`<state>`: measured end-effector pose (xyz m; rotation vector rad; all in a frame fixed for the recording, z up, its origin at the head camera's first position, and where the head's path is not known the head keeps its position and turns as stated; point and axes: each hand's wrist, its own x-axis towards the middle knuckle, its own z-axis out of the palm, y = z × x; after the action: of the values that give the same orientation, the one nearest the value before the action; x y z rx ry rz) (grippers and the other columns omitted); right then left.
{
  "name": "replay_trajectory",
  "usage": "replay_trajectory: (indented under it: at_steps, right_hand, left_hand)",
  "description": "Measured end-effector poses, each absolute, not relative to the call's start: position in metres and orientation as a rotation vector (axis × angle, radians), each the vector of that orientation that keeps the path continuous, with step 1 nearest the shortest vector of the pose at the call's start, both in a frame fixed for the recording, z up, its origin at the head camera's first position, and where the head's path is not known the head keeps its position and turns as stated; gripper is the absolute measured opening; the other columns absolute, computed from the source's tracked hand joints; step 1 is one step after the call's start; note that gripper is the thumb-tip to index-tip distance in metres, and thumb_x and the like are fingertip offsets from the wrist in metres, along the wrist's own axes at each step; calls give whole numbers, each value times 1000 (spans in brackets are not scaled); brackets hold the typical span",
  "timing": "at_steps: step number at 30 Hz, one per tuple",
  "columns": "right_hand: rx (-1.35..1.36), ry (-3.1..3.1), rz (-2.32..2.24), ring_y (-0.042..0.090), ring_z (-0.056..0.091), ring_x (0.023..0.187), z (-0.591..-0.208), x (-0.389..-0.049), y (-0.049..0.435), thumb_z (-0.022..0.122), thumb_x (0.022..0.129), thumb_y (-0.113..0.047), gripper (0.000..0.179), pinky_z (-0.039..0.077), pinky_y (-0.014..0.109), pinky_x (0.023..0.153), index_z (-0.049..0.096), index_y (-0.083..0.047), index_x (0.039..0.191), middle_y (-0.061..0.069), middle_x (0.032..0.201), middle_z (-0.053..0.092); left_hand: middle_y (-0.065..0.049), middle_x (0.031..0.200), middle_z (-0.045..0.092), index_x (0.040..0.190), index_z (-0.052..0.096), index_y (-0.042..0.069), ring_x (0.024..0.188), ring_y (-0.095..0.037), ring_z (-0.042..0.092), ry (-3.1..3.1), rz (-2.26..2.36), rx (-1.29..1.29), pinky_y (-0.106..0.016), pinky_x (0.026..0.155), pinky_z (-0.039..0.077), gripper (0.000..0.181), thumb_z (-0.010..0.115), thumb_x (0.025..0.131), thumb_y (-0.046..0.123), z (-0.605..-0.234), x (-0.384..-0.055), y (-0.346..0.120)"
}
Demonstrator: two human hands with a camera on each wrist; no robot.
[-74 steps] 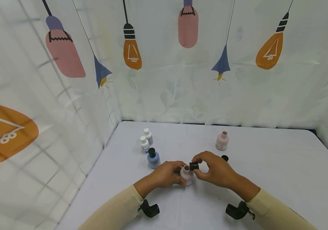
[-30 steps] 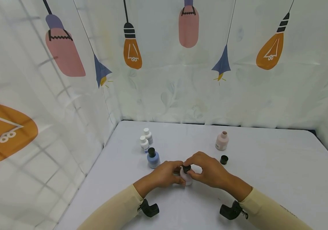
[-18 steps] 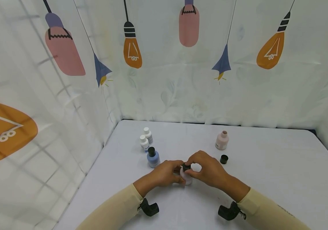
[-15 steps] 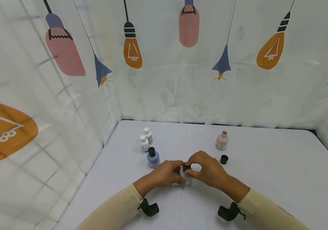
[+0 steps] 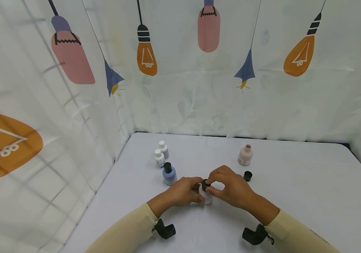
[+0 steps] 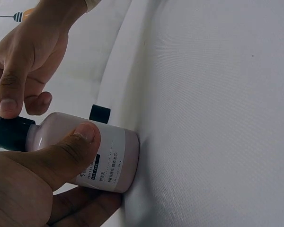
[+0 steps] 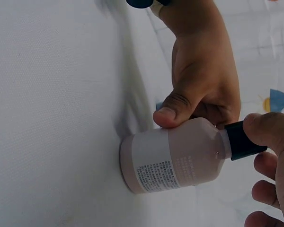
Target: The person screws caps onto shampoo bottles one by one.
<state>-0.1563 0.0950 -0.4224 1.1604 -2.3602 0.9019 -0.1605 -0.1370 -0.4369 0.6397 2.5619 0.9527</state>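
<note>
A pale pink lotion bottle [image 5: 206, 198] stands upright on the white table near its front middle. My left hand [image 5: 183, 191] grips its body from the left, thumb across the printed label, as the left wrist view shows. A black cap [image 7: 241, 141] sits over the bottle's neck, a thin strip of pink neck showing below it. My right hand [image 5: 232, 187] pinches that cap between thumb and fingers. In the right wrist view the bottle [image 7: 182, 153] has small printed text on its back.
Left of my hands stand a blue bottle [image 5: 169, 176] with a black cap and two small white bottles [image 5: 159, 159]. An uncapped pink bottle [image 5: 245, 156] stands at the back right, with a loose black cap [image 5: 247, 176] in front of it. A patterned curtain [image 5: 183, 98] hangs behind the table.
My right hand has moved left, bringing the black cap from beside the open neck onto it. Since then its fingers have shifted slightly on the cap. My left hand has stayed on the bottle.
</note>
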Motion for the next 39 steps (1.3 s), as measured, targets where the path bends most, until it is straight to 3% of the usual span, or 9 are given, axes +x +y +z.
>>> replay_trajectory:
  at_steps: [7, 17, 27, 34, 39]
  right_hand:
    - [1177, -2357, 874, 12, 64, 106, -419, -157, 92, 92, 78, -20, 21, 56, 23, 70, 76, -21, 92, -9, 113, 71]
    - [1236, -2459, 839, 11, 67, 105, -411, -155, 98, 86, 85, -15, 20, 57, 27, 77, 78, -19, 103, -10, 116, 71]
    - [1176, -2443, 888, 11, 65, 101, -416, -156, 95, 89, 82, -20, 20, 57, 28, 74, 74, -22, 96, -10, 105, 68]
    - [1205, -2554, 971, 10, 60, 108, -410, -154, 99, 84, 88, -18, 20, 53, 23, 66, 71, -25, 102, -10, 120, 66]
    - [1207, -2533, 928, 10, 62, 109, -411, -155, 99, 84, 88, -17, 19, 56, 27, 75, 73, -25, 100, -11, 116, 67]
  left_hand:
    - [6, 122, 72, 134, 63, 21, 118, -10, 63, 2567, 947, 635, -37, 102, 48, 58, 87, 83, 33, -436, -160, -137]
    - [5, 122, 72, 134, 64, 20, 117, -10, 63, 2580, 948, 655, -35, 100, 49, 58, 88, 82, 33, -436, -159, -137]
    - [6, 120, 72, 128, 66, 25, 116, -9, 64, 2570, 983, 671, -35, 100, 49, 52, 89, 82, 30, -436, -158, -138]
    - [5, 121, 72, 129, 66, 22, 116, -10, 64, 2581, 954, 655, -35, 100, 49, 53, 88, 82, 32, -436, -158, -137]
    - [6, 121, 72, 128, 66, 23, 115, -9, 64, 2577, 959, 657, -34, 99, 49, 51, 88, 83, 32, -437, -158, -138]
